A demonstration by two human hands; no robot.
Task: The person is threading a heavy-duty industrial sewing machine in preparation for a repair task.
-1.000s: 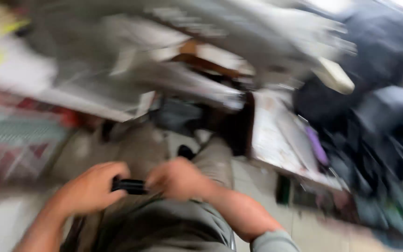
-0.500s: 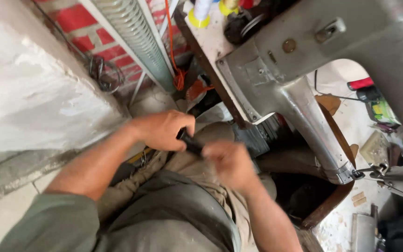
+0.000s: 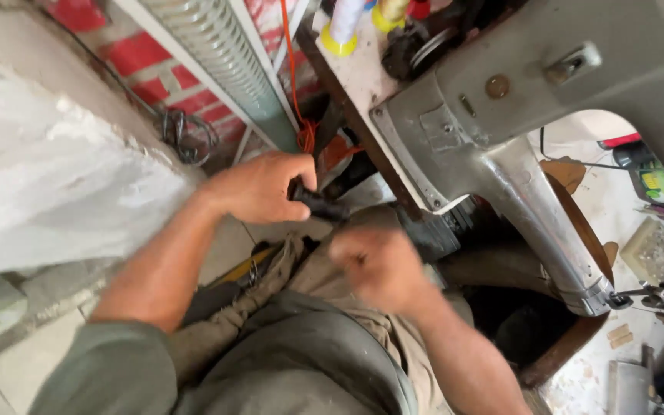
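Note:
My left hand (image 3: 259, 188) is closed around a small black object (image 3: 323, 205), whose end sticks out to the right of my fingers. My right hand (image 3: 378, 265) hovers just below and to the right of it, over my lap. It is blurred, with its fingers curled, and whether anything is in it I cannot tell. Both hands are above my khaki trousers (image 3: 324, 307), close to the base of a grey sewing machine (image 3: 493, 146).
The grey sewing machine's arm reaches down to the right, to its needle end (image 3: 601, 296). A brown table edge (image 3: 347, 100) carries thread cones (image 3: 343, 23). A red brick wall (image 3: 147, 54), a white grille (image 3: 217, 54) and an orange cord (image 3: 301, 131) lie to the left, a cluttered bench (image 3: 647, 230) to the right.
The view swung round from a blurred look forward to my lap. My right hand has drawn away from the black object, down and to the right; my left hand keeps hold of it.

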